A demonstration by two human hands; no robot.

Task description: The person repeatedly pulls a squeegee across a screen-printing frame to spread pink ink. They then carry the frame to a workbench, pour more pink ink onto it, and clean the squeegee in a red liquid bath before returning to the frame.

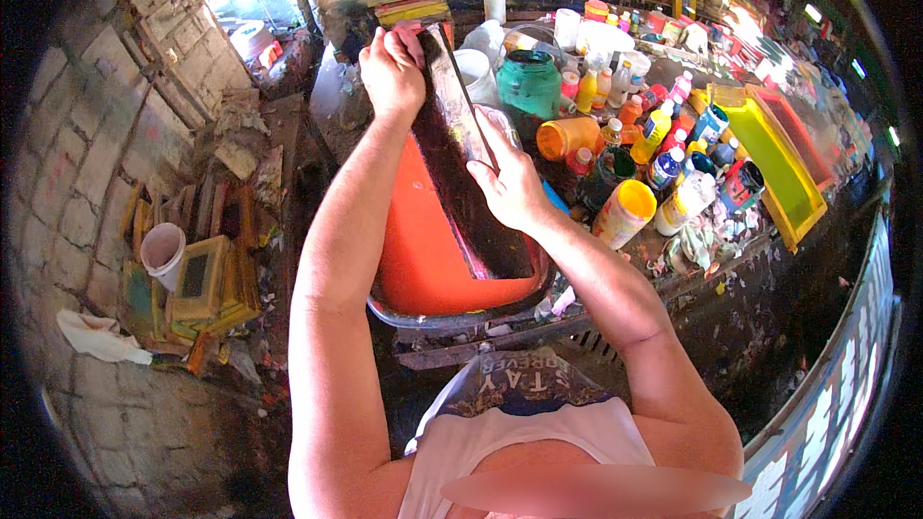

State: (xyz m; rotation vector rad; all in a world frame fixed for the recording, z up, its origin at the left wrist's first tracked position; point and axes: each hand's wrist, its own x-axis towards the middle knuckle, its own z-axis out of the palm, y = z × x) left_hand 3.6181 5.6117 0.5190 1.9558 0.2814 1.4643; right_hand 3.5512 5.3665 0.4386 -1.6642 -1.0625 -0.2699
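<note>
Tilted over a dark-rimmed basin [409, 315] is a long, dark, paint-stained wooden frame [447, 163], apparently a screen-printing frame. Its lower end rests in or against the basin, whose inside shows orange-red; whether that is liquid I cannot tell. At the frame's upper far corner, my left hand [394, 72] is closed, fingers curled over the edge. Lower down, my right hand [505, 178] grips the right rail, thumb in front and some fingers hidden behind. Just beyond the right hand stand a green-stained jar [529, 86] and a white tub [475, 77].
Paint bottles and an open yellow tub [625, 213] crowd the bench at right. Farther right lies a yellow screen frame [784, 168]. Stacked frames [413, 5] line the back. On the left, a white bucket [163, 252] and wooden frames [200, 279] sit by a block wall [72, 149].
</note>
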